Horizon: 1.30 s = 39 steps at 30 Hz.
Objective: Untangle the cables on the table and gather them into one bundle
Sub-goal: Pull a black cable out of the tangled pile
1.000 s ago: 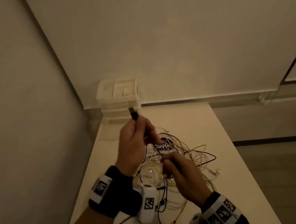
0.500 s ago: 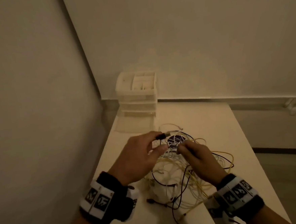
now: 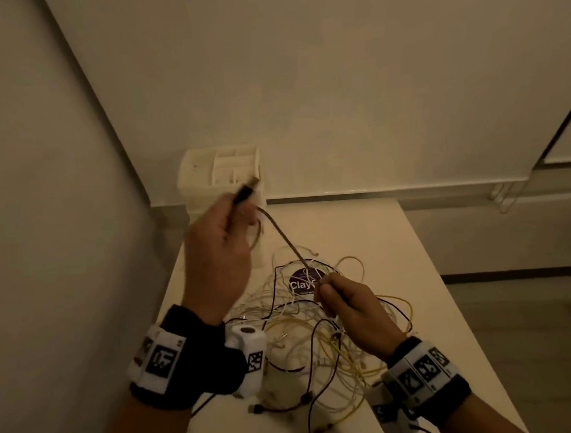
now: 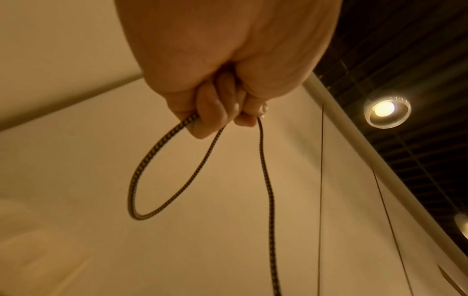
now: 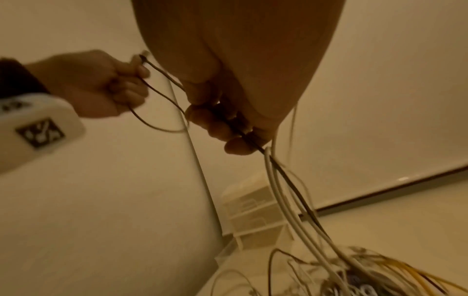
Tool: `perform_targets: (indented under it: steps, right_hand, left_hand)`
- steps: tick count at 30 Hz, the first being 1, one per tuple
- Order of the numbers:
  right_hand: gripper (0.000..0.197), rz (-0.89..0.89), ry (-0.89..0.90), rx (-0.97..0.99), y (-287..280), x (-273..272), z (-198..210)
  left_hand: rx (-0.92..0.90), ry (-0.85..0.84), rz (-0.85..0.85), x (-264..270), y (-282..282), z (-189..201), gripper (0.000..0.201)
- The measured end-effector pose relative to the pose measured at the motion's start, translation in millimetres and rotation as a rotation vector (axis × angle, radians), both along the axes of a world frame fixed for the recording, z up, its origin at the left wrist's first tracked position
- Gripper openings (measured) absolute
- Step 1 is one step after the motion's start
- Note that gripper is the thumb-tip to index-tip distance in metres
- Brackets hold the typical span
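Note:
A braided black-and-yellow cable runs taut between my two hands. My left hand is raised above the table and grips its plug end; a small loop hangs below the curled fingers. My right hand sits lower, over the tangle, with the same cable running through its closed fingers. A tangle of white, yellow and black cables lies on the white table under both hands.
A white plastic drawer organiser stands at the table's far left corner against the wall. A round dark sticker or disc marked "Clay" lies under the cables. The wall runs close along the table's left side.
My left hand has lifted up and away from the right hand with the plug end, drawing the braided cable taut. The right hand stays low over the tangle.

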State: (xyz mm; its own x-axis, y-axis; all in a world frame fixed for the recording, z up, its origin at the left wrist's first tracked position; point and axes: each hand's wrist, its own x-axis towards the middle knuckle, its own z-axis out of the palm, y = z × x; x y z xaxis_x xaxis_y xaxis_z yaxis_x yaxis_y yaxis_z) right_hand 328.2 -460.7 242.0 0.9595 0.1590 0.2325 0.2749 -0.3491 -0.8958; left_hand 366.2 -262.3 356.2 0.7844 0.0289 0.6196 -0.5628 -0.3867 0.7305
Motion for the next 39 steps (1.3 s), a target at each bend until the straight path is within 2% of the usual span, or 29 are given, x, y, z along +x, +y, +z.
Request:
perform_targets:
  steps: [4,7,10,12,13,15,17,18,20,23,25,29,32,35,37,39]
  right_hand:
    - [0.023,-0.032,0.030,-0.080,-2.6,7.0,-21.4]
    - [0.022,-0.076,0.029,-0.112,-5.9,15.3,-33.5]
    - [0.020,-0.115,0.024,-0.108,-8.8,23.9,-35.3]
    - [0.022,-0.124,0.015,-0.104,-8.9,28.0,-25.9]
    - [0.023,-0.118,0.012,-0.109,-8.1,28.0,-17.4]
    - [0.024,-0.061,0.003,-0.116,-5.4,28.5,2.9]
    - [0.024,0.035,0.002,-0.113,-1.7,28.4,22.2]
    - [0.023,0.076,-0.004,-0.097,-0.3,27.9,30.7]
    - [0.024,0.116,0.004,-0.003,-0.5,26.5,46.8]
    - [0.027,0.055,0.032,0.113,-8.8,25.6,58.3]
    - [0.027,0.005,0.039,0.169,-15.2,24.0,56.4]
    - [0.028,-0.049,0.057,0.342,-22.9,21.1,48.0]
    - [0.031,-0.009,0.083,0.368,-17.4,14.2,38.5]
    - [0.032,0.030,0.198,0.341,-12.5,-11.5,14.5]
    - [0.031,0.011,0.269,0.345,-12.5,-30.5,-1.3]
    - [0.029,-0.020,0.373,0.399,-15.1,-48.7,2.9]
  left_hand:
    - [-0.111,-0.071,0.188,16.3,47.6,17.6,0.031]
    - [-0.194,-0.018,0.318,15.9,78.2,12.9,0.034]
    - [0.029,-0.002,0.545,0.5,85.1,0.6,0.026]
    - [0.093,-0.087,0.610,-13.4,72.6,-3.2,0.024]
    - [0.133,-0.138,0.576,-21.0,60.9,-6.3,0.023]
    - [0.224,-0.173,0.321,-29.1,32.3,-16.1,0.023]
    - [0.324,-0.107,0.001,-28.7,3.7,-28.8,0.028]
    - [0.376,-0.052,-0.102,-26.0,-9.7,-34.6,0.031]
    - [0.424,0.031,-0.197,-15.8,-29.1,-42.6,0.030]
    - [0.390,0.035,-0.180,0.7,-44.8,-42.9,0.011]
    - [0.421,0.006,-0.153,8.9,-47.6,-41.4,0.016]
    - [0.431,0.015,-0.204,16.1,-48.9,-39.0,0.022]
    - [0.282,-0.077,-0.085,15.9,-47.9,-25.6,0.022]
    - [0.152,-0.119,0.041,22.1,-31.7,-6.0,0.026]
    - [0.178,-0.105,-0.008,20.3,-19.1,-1.4,0.028]
    - [0.224,-0.049,-0.110,13.9,-8.8,-4.6,0.028]
